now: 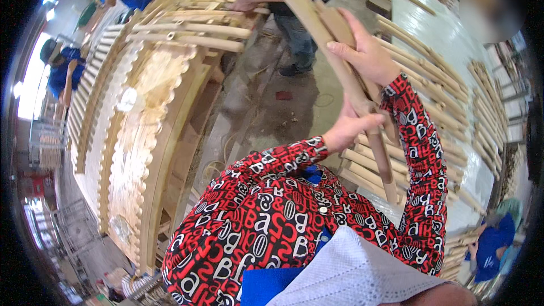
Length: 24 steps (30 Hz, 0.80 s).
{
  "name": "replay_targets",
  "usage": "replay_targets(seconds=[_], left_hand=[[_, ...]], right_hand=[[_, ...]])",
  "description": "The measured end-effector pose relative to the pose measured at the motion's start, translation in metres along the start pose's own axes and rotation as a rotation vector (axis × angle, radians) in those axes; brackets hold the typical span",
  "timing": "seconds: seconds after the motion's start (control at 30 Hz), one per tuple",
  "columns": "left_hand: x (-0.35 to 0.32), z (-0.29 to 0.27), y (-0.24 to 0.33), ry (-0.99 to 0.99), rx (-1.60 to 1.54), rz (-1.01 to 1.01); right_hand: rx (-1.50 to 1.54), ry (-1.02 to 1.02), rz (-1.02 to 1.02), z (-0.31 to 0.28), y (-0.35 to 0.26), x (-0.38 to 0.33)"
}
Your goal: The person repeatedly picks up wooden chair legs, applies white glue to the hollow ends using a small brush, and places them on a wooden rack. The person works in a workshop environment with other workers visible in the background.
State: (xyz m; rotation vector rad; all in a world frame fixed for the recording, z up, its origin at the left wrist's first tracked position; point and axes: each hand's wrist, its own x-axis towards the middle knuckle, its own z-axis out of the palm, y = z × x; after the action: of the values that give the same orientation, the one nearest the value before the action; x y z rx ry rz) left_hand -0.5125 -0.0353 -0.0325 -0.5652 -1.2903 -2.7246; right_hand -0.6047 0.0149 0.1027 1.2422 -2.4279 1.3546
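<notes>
In front of my chest I hold a long, curved, pale wooden piece (306, 12), slanting from the top middle down toward my right side. A second, shorter-looking wooden piece (335, 22) lies against it on the right. My right hand (367, 48) wraps round both pieces at the upper part, thumb across the front. Lower down, my left hand (352, 128) grips the wood with its thumb laid over it. How the lower ends meet is partly hidden by my hands.
Wooden rods (439, 105) lie in rows on a pale table (462, 37) to the right. On the left stands a stack of scalloped wooden panels (147, 119) with rods (209, 41) on top. Co-workers stand at the far left, far middle (297, 28) and lower right (492, 246).
</notes>
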Motion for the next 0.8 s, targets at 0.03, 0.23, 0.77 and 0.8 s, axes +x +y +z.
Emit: replay_targets(seconds=[0.03,0.23,0.77,0.8], left_hand=[[-0.001,-0.016,0.018,0.030,-0.037,0.016],[-0.010,-0.106,0.163,0.287,-0.033,0.269],[-0.054,-0.352,0.352,0.799,-0.004,0.127],[-0.054,-0.357,0.353,0.793,-0.045,0.117]], right_hand=[[0.004,-0.039,-0.018,0.019,-0.011,0.008],[-0.101,-0.247,-0.166,0.078,-0.067,-0.002],[-0.369,-0.214,-0.036,0.361,-0.074,0.222],[-0.433,-0.133,-0.158,0.363,-0.073,0.218]])
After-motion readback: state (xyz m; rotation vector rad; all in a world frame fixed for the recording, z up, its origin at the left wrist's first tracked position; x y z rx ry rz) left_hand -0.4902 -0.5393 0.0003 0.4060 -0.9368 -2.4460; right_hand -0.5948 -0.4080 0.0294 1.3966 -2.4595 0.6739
